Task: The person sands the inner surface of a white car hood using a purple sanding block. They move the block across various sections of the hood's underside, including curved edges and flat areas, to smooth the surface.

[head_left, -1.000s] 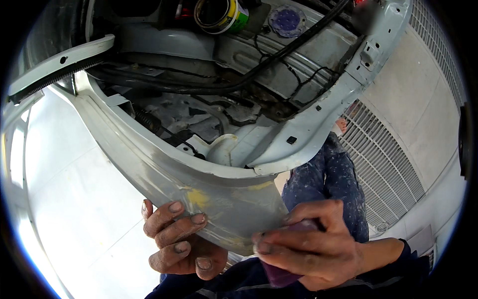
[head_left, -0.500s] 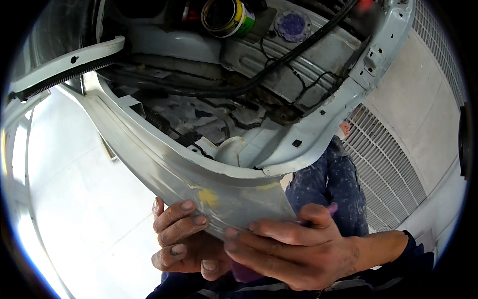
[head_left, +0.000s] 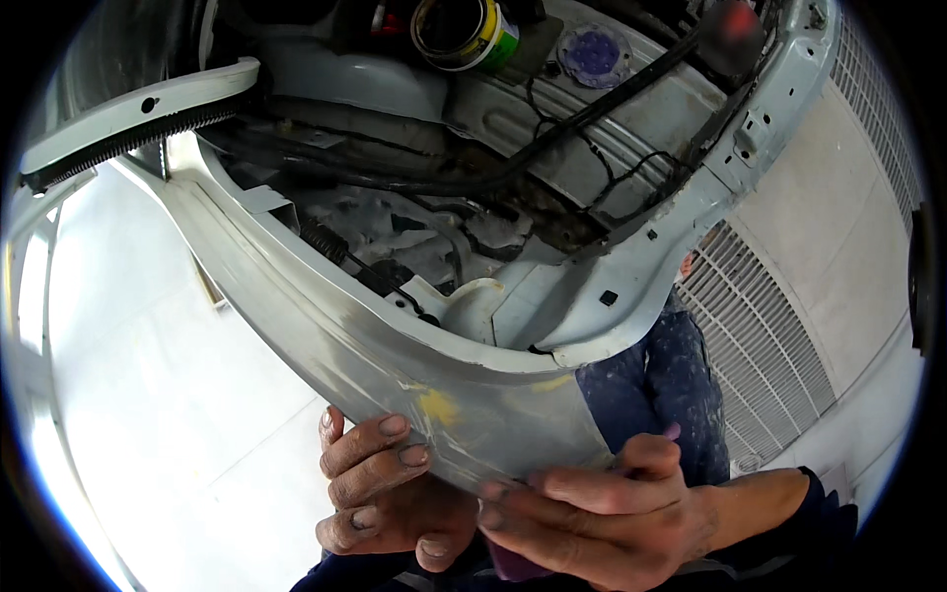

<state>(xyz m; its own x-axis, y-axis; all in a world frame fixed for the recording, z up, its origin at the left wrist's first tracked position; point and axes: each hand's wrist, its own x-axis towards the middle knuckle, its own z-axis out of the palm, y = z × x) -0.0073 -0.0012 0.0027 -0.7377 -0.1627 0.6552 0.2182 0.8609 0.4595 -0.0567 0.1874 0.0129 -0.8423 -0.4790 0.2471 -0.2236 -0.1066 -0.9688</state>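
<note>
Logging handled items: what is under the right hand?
A purple block shows beneath the right hand: its lower end and upper tip. The hand covers its middle and part of the grey panel; whether block and panel touch is hidden.

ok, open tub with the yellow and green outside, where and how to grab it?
Probably by the outer wall of the open tub, just below the rim, coming from the picture's lower right: that curved side shows unobstructed, while the mouth gapes toward the upper left.
</note>
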